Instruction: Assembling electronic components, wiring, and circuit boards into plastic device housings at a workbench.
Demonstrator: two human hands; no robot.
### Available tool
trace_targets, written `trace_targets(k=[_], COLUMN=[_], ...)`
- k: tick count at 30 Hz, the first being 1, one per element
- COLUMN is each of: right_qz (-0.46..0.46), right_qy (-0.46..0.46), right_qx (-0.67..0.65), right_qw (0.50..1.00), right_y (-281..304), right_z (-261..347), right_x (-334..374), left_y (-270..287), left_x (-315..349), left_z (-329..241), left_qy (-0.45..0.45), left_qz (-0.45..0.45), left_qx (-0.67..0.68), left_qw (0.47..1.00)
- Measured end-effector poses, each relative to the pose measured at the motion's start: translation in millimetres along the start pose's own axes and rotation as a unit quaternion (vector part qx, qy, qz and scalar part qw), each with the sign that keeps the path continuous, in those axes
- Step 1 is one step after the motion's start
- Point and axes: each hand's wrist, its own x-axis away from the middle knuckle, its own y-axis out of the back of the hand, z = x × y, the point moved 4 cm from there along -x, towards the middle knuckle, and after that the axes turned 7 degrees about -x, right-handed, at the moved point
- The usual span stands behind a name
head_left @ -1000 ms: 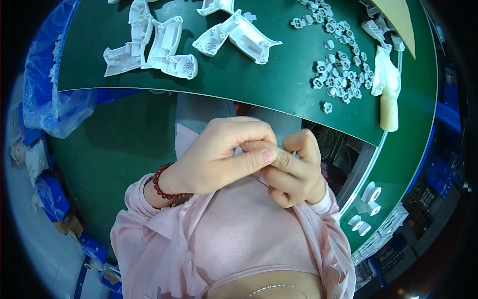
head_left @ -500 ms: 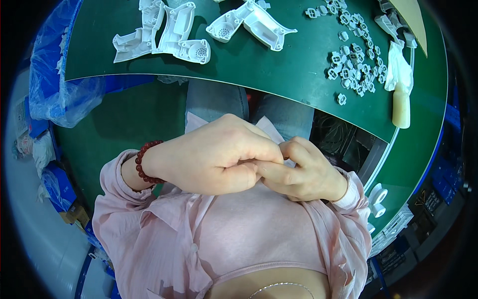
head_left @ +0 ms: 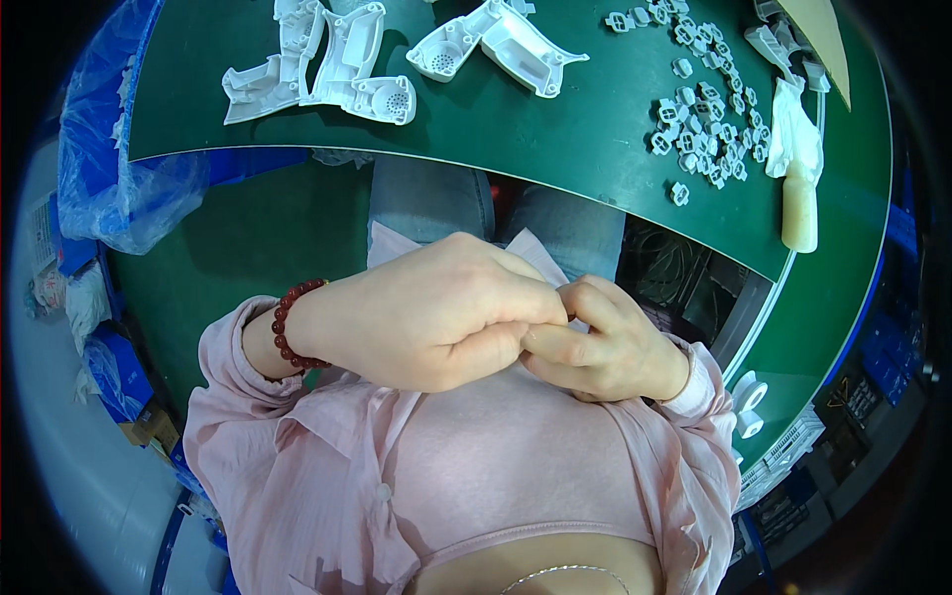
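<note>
In front of my chest, my left hand [head_left: 436,317] and my right hand [head_left: 605,342] meet, fingertips against fingertips. Both are closed, with thumbs and fingers pressed together. Whatever is pinched between them, if anything, is hidden by the fingers. A dark red bead bracelet [head_left: 281,327] circles my left wrist. Beyond the hands, white plastic housing halves [head_left: 352,59] lie on the green table [head_left: 555,139], with another open white housing pair [head_left: 516,50] beside them. Several small white clip-like plastic parts [head_left: 704,129] are scattered to the right.
A pale cylindrical handle [head_left: 799,213] with white wrapping lies near the table's right side. White spool-shaped pieces [head_left: 751,397] sit at the lower right edge. Clear plastic film [head_left: 149,208] hangs over a blue bin at the left. Dark cables [head_left: 664,268] show below the table edge.
My left thumb and fingers have shifted slightly right, closer against the right hand's fingertips. The parts on the table lie as before.
</note>
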Motion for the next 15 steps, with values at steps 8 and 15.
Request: trace_targets(k=[8, 15], right_qz=[-0.019, -0.030], right_qy=[-0.037, -0.051], right_qx=[-0.008, -0.037], right_qw=[0.999, 0.998], right_y=[0.7, -4.1], right_z=[1.7, -0.5], right_x=[0.7, 0.2], left_y=[-6.1, -2.7], left_x=[-0.6, 4.7], left_z=[-0.3, 2.3], left_qy=[0.013, -0.012], left_qz=[0.025, -0.002], left_qx=[-0.007, 0.028], left_qw=[1.000, 1.000])
